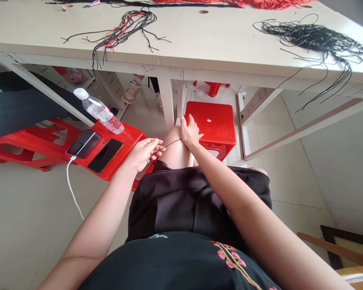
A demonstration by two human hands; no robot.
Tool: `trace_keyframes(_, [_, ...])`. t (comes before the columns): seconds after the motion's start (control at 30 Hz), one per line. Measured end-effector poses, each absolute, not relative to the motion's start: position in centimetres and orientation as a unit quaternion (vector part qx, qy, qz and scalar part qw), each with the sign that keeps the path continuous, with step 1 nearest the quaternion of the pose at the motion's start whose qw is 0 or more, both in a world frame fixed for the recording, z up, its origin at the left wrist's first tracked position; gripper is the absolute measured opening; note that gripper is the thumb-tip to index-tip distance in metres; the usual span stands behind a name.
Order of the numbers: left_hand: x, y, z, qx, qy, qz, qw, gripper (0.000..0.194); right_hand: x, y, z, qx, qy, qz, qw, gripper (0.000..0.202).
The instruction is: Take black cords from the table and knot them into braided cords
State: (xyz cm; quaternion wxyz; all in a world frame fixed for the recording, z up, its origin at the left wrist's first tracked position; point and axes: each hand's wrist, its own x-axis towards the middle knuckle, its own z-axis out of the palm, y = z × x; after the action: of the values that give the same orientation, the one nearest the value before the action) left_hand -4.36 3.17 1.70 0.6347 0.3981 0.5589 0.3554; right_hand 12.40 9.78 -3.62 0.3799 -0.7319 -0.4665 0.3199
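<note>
Between thumb and fingers, my left hand (145,154) pinches a thin black cord (173,142) above my thigh. The cord runs taut to my right hand (190,131), where its end disappears beneath the palm. That right hand lies on my bare knee (173,148) with its fingers stretched out and spread, pressing rather than gripping. A short piece of the cord hangs below my left fingers. On the table, a bundle of black and red cords (124,30) lies at the left and a tangled heap of black cords (316,36) at the right, some ends hanging over the edge.
The table edge (199,62) crosses in front of me. At my left, a red stool (130,141) carries a water bottle (101,112), a phone (105,156) and a cabled device (84,143). Another red stool (211,117) stands ahead. A person's leg (27,108) shows at left.
</note>
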Motion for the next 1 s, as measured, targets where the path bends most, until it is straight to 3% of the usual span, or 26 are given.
trace_keyframes(0.2, [-5.9,2.4,1.0,0.479,0.563,0.312,0.597,0.031,12.3,9.5,-3.6,-0.727,-0.471,0.32,0.385,0.07])
trace_keyframes(0.63, [-6.2,1.8,1.9,0.416,0.598,0.344,0.592,0.021,12.1,9.6,-3.8,-0.731,-0.473,0.315,0.377,0.069])
trace_keyframes(1.0, [-7.8,1.2,1.7,0.465,0.595,0.328,0.568,0.027,12.1,9.6,-3.8,-0.73,-0.465,0.326,0.38,0.067])
